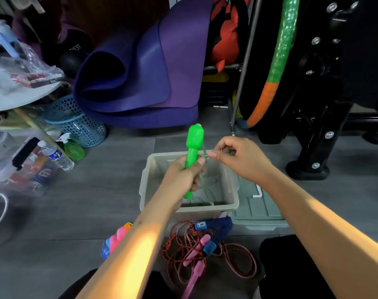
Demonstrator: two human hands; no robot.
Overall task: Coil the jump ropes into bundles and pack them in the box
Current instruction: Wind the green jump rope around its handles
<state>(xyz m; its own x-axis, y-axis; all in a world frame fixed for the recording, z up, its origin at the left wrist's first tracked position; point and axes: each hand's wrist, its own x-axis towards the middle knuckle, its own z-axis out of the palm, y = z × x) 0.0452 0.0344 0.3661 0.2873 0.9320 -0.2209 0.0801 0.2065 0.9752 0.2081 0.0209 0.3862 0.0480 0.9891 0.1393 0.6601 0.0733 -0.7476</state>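
My left hand (183,175) grips the green handle (194,143) of a jump rope upright over the open grey plastic box (147,186). Its green rope (202,196) hangs down into the box. My right hand (237,159) pinches the green rope just right of the handle. On the floor in front of the box lies a loose red rope (237,262) with pink handles (194,275), a blue-handled rope (216,234) across it, and a pink and blue handle (115,239) further left.
The box lid (261,210) lies on the floor to the right of the box. A rolled purple mat (140,72) stands behind. A blue basket (80,124), a spray bottle and a water bottle (56,156) sit left. Black gym equipment (319,126) stands right.
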